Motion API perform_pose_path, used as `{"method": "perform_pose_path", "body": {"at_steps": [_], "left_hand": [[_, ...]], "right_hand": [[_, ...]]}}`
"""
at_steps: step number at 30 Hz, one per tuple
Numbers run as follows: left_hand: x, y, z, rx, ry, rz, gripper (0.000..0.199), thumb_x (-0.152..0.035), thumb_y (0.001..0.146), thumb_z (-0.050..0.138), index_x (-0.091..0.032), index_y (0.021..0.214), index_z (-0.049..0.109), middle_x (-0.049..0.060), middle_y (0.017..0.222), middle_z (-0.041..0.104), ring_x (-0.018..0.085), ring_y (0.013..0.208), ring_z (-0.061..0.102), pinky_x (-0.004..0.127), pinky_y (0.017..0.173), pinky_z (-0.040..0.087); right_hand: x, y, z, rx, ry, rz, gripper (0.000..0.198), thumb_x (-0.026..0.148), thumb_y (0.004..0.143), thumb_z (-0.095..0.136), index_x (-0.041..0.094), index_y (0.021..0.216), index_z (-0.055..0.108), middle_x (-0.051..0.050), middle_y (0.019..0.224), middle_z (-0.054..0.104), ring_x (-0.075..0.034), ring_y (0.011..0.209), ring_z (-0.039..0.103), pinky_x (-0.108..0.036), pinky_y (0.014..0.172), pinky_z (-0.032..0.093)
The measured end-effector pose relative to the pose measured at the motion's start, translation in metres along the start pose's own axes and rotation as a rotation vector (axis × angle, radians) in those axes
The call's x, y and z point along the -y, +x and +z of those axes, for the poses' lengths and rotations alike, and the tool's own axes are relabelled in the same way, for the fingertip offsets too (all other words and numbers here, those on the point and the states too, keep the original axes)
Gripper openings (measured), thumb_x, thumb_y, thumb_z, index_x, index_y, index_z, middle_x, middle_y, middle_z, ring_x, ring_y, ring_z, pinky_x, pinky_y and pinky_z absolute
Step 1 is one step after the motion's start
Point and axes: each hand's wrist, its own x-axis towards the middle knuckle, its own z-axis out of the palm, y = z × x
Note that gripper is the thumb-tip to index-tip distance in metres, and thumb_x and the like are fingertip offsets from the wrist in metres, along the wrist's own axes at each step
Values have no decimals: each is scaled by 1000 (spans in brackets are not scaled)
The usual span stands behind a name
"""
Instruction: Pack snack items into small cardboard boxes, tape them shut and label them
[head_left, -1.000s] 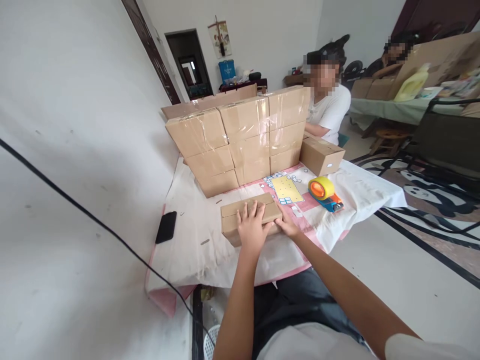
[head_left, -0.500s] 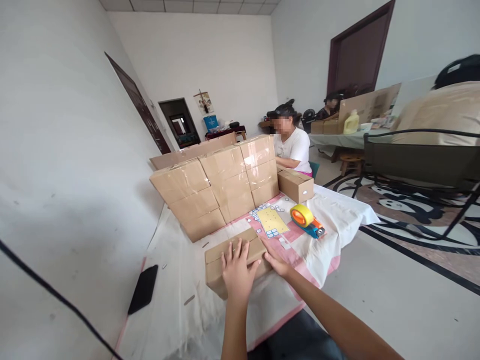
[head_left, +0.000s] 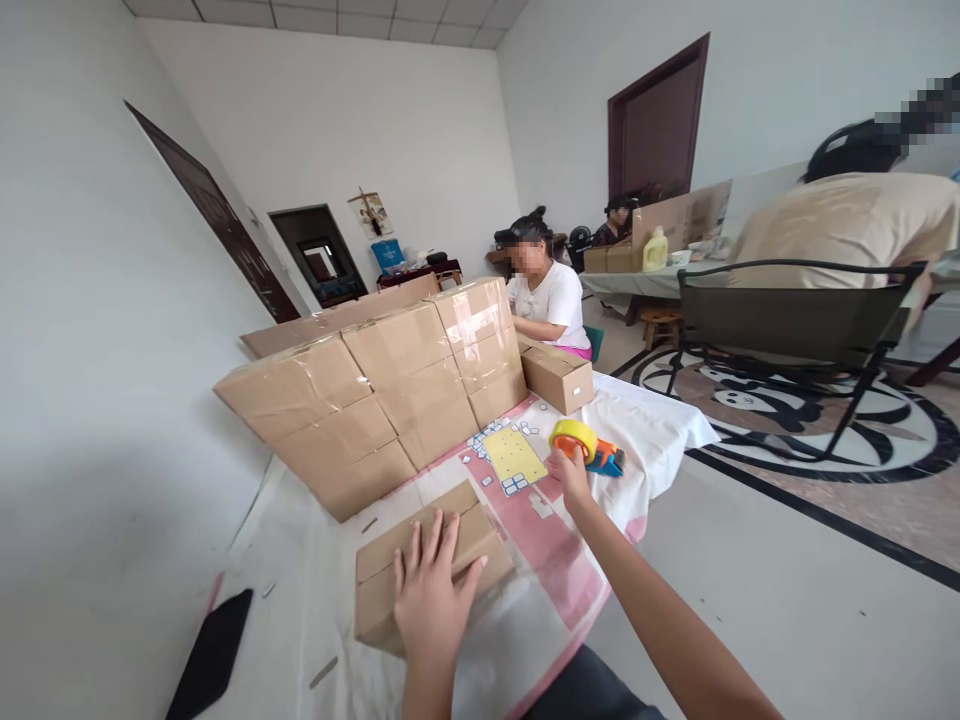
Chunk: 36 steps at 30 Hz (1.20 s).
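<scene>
Fingers (head_left: 556, 463) at tape (head_left: 576, 428); carton label (head_left: 577, 392) illegible.

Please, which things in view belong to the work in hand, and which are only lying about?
Seem part of the work:
cardboard box, under the left hand
tape dispenser, at the right hand
probably the taped box stack

Seem just lying about:
flat black object
small grey strip
pale yellow bottle, behind

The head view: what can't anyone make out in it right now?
Head view: what is inside the box under the left hand; its closed top hides it.
Head view: whether the right hand grips or merely touches the tape; the hand itself partly hides its fingers.
Head view: print on the label; too small.
Head view: the near end of the black slab; cut off by the bottom edge.
</scene>
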Motion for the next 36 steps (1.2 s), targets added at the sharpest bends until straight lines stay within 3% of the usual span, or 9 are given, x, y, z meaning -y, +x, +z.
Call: {"method": "perform_pose_path", "body": {"at_steps": [4,8,14,17,21,25,31,34,36], "left_hand": [[-2,0,-4,22,12,-4,57,-50,91,56,-35,145,52,1,154,48,37,144,41,61,116,34],[-4,0,-9,31,34,10,58,-51,92,55,-31,146,51,3,155,48,37,144,40,61,116,33],[-8,-6,-13,7,54,27,59,-53,93,53,-31,148,48,4,156,47,37,145,39,60,117,31],[-9,-9,-14,-1,69,33,60,-53,94,51,-29,149,47,4,156,46,37,145,38,60,117,31],[-10,-9,-13,-7,84,42,60,-53,94,50,-28,148,47,4,156,46,37,145,38,60,116,31],[-12,-7,-15,-7,75,40,61,-55,93,50,-28,148,48,4,156,47,37,144,38,60,117,29],[-20,-8,-26,6,-38,-16,55,-48,93,52,-25,143,52,6,153,51,39,144,38,64,116,30],[-35,0,-34,-182,-198,-9,40,-41,95,51,-20,127,63,10,136,65,35,135,51,55,113,38],[-51,11,-42,-290,-374,129,29,-36,96,49,-21,114,67,10,119,72,27,122,61,45,108,45]], "right_hand": [[4,22,-12,1,-249,232,33,45,79,66,20,95,52,0,65,57,-20,58,62,-30,51,51],[11,39,-26,84,-470,330,33,29,62,83,20,69,52,0,53,53,-22,59,61,-29,52,45],[22,30,-51,135,-560,350,35,43,63,83,21,68,57,-3,57,58,-24,61,62,-31,53,45],[25,15,-66,91,-544,271,31,37,62,81,21,79,60,-3,66,63,-23,67,62,-31,58,45],[26,-7,-82,-65,-487,101,36,35,69,70,22,101,57,-3,82,63,-25,79,60,-32,66,45],[33,-21,-95,-127,-340,-33,30,37,78,58,21,104,53,-3,82,59,-23,79,56,-32,68,47],[60,-25,-107,-41,-57,-164,39,49,87,44,23,117,46,-2,91,57,-16,67,54,-26,51,46],[80,-30,-112,69,102,-253,46,52,87,51,24,124,46,-2,91,58,-16,64,53,-26,51,46],[93,-35,-114,141,178,-333,51,52,85,59,25,127,47,-5,99,61,-19,75,59,-29,60,51]]}}
